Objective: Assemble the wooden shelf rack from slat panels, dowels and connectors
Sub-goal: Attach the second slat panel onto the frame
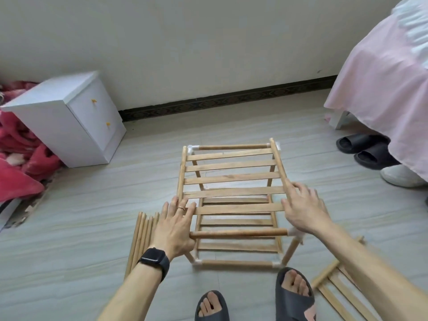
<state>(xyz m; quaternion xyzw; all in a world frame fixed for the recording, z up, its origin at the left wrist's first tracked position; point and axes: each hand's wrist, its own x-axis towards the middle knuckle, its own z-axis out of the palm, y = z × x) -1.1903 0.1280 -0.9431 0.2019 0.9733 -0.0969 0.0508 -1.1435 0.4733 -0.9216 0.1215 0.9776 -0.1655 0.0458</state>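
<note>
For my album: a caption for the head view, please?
Left hand and right hand rest on the top panel of the rack; spare dowels beside.

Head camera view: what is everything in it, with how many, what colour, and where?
shelf rack: one, light wood and white, floor centre
loose dowels: several, light wood, floor left of rack
slat panel: one, light wood, floor lower right
cabinet: one, white, left by wall
blanket: one, red, far left
bed cover: one, pink, upper right
spare slippers: two, black, under bed cover
left hand: one, bare, flat on rack's left side
right hand: one, bare, touching rack's right rail
feet: two, dark footwear, bottom edge
</note>
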